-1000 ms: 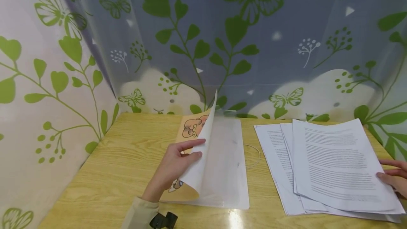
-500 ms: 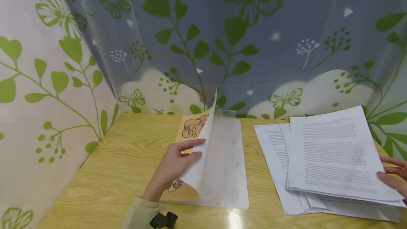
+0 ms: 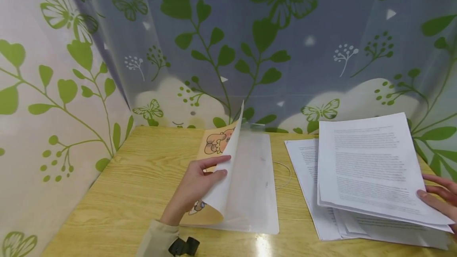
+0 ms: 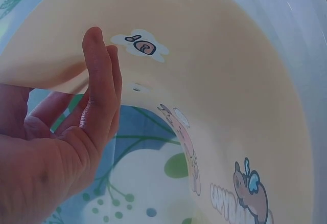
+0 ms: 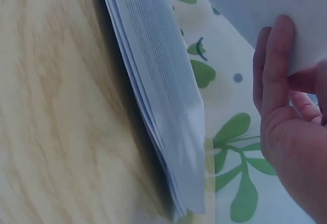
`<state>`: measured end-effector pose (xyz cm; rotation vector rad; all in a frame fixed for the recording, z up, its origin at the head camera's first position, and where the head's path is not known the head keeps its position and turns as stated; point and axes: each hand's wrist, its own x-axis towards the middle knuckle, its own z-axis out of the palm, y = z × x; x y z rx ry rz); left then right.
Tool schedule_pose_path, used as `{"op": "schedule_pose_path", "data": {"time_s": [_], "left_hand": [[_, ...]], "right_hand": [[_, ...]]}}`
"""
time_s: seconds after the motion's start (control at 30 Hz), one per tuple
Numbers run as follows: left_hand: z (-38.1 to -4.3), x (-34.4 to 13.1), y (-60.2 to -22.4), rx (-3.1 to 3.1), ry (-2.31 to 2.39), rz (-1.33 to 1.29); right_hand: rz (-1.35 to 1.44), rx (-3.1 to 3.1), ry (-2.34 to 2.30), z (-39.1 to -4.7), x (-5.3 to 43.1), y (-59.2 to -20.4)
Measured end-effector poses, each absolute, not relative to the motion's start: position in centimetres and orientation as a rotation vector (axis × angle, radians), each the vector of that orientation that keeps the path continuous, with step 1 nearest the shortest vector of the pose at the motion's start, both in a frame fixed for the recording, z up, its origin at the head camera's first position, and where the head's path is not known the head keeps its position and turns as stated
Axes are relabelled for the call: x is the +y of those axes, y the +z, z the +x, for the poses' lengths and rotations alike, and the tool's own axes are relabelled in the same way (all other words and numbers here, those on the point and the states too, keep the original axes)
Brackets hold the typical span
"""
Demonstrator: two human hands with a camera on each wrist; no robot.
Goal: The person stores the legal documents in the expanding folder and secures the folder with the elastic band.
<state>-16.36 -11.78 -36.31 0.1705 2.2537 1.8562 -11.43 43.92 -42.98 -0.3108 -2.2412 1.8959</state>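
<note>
My left hand [image 3: 194, 185] pinches the raised front cover [image 3: 233, 158] of a folder, thumb on the white side. The cover curls upward, its outside orange with cartoon bears. Clear plastic pockets [image 3: 255, 185] of the folder show beneath it. In the left wrist view the cover [image 4: 245, 70] arches past the hand. At the far right, my right hand [image 3: 440, 195] holds several printed sheets [image 3: 367, 162] by their right edge, tilted above a pile of papers [image 3: 307, 162]. The right wrist view shows a gap between the held sheets [image 5: 311, 19] and that pile.
A thin elastic loop [image 3: 285, 175] sticks out from the folder's right side, between it and the papers. The wooden table [image 3: 143, 169] ends at a patterned curtain [image 3: 221, 43] at the back, with another on the left.
My right hand has raised the held sheets off the pile and shifted them slightly left, baring more papers below. The left hand and the folder cover stay as they were.
</note>
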Motion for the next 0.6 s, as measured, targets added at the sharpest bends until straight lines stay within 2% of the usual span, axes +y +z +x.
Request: {"op": "schedule_pose_path", "data": {"time_s": [0.17, 0.6], "left_hand": [[-16.4, -11.7, -36.4, 2.242, 1.858, 0.168], [-16.4, -11.8, -36.6, 2.247, 1.859, 0.165]], "right_hand": [[-0.243, -2.038, 2.169, -11.3, 43.0, -43.3], [-0.210, -1.901, 2.317, -11.1, 39.3, -42.6]]}}
